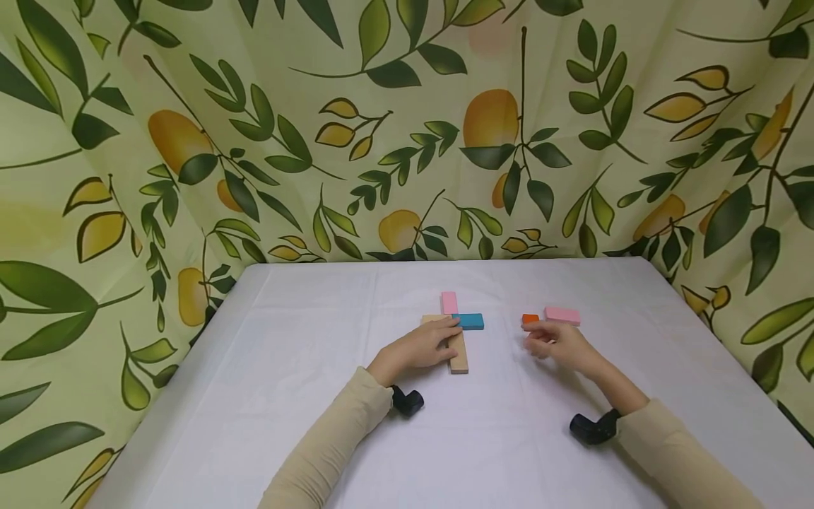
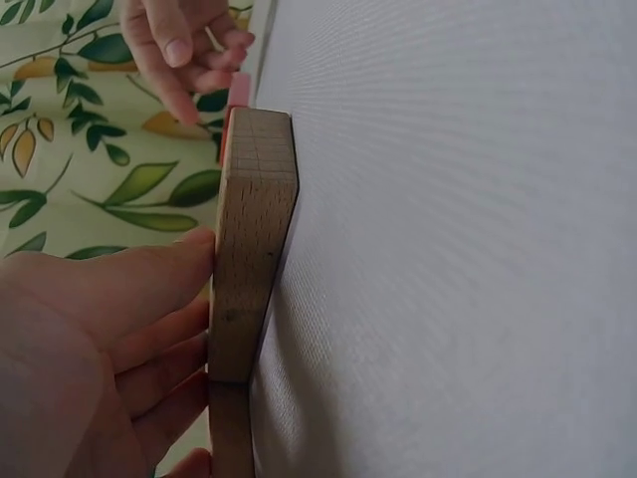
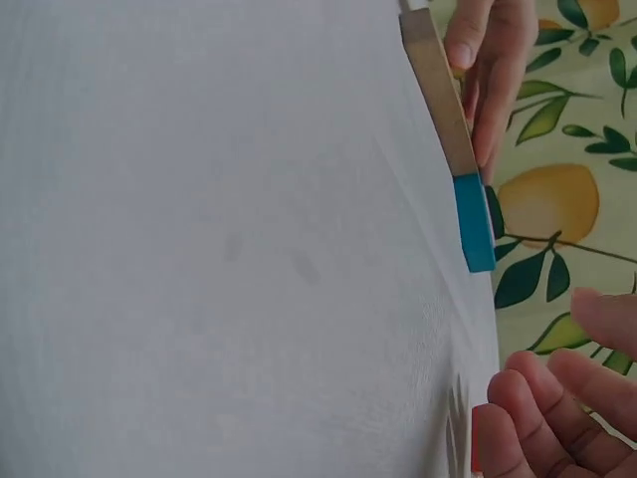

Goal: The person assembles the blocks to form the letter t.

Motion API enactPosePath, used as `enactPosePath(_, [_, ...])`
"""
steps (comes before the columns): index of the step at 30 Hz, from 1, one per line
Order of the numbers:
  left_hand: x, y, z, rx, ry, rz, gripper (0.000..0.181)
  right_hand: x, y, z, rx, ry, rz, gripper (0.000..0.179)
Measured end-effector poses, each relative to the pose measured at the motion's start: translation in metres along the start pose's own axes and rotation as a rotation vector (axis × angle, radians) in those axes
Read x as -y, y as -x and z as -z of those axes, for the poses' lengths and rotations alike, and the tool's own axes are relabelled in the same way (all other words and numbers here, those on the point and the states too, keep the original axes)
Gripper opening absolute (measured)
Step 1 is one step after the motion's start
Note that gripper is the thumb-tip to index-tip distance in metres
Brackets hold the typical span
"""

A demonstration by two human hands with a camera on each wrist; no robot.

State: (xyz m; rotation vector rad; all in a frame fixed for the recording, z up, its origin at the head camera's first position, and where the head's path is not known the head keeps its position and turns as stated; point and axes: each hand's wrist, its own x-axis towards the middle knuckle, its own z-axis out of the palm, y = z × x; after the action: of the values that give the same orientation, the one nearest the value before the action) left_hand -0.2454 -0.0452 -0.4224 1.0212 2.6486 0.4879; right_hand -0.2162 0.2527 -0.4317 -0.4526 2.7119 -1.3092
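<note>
My left hand point(image 1: 416, 348) rests on a group of flat blocks, its thumb and fingers touching a plain wooden block point(image 1: 458, 360) that points toward me. Partly under the fingers is a second wooden block point(image 1: 434, 318). A blue block point(image 1: 471, 322) lies to the right by the fingertips, and a pink block point(image 1: 449, 302) extends away at the back. My right hand point(image 1: 566, 346) hovers with loosely bent fingers beside a small orange block point(image 1: 530, 318), holding nothing. Just right of that lies another pink block point(image 1: 562, 315). In the left wrist view the wooden block point(image 2: 254, 219) lies flat.
A white cloth point(image 1: 305, 367) covers the table. Behind it hangs a curtain point(image 1: 407, 141) printed with leaves and fruit. Black wrist devices point(image 1: 594, 428) sit at both cuffs.
</note>
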Motion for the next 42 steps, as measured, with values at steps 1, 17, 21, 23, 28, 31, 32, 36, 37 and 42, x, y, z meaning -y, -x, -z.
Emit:
enactPosePath(1, [0.000, 0.000, 0.000, -0.001, 0.004, -0.002, 0.053, -0.001, -0.001, 0.001, 0.000, -0.023, -0.007, 0.037])
enactPosePath(17, [0.003, 0.001, 0.001, -0.007, 0.019, -0.004, 0.053, -0.014, -0.014, 0.013, -0.062, -0.048, -0.186, 0.051])
enactPosePath(21, [0.003, 0.001, 0.001, -0.011, 0.009, -0.008, 0.053, -0.015, -0.018, 0.014, -0.071, -0.055, -0.238, 0.057])
enactPosePath(23, [0.003, 0.001, 0.001, -0.009, 0.009, -0.009, 0.053, -0.017, -0.019, 0.014, -0.070, -0.056, -0.263, 0.059])
enactPosePath(28, [0.003, 0.001, 0.001, -0.003, 0.016, -0.012, 0.053, -0.021, -0.023, 0.014, -0.078, -0.068, -0.298, 0.061])
enactPosePath(31, [0.003, 0.001, 0.002, -0.005, 0.018, -0.014, 0.053, -0.021, -0.024, 0.014, -0.082, -0.090, -0.317, 0.062])
enactPosePath(32, [0.003, 0.001, 0.002, -0.007, 0.016, -0.016, 0.053, -0.020, -0.024, 0.014, -0.087, -0.102, -0.327, 0.062])
enactPosePath(36, [0.003, 0.001, 0.001, -0.010, 0.013, -0.016, 0.052, -0.021, -0.026, 0.014, -0.082, -0.121, -0.364, 0.063])
enactPosePath(37, [0.004, 0.001, 0.001, -0.009, 0.015, -0.016, 0.052, -0.021, -0.026, 0.014, -0.078, -0.123, -0.374, 0.062])
enactPosePath(42, [0.003, 0.000, 0.000, -0.007, 0.036, -0.018, 0.052, -0.024, -0.028, 0.013, -0.049, -0.098, -0.405, 0.061])
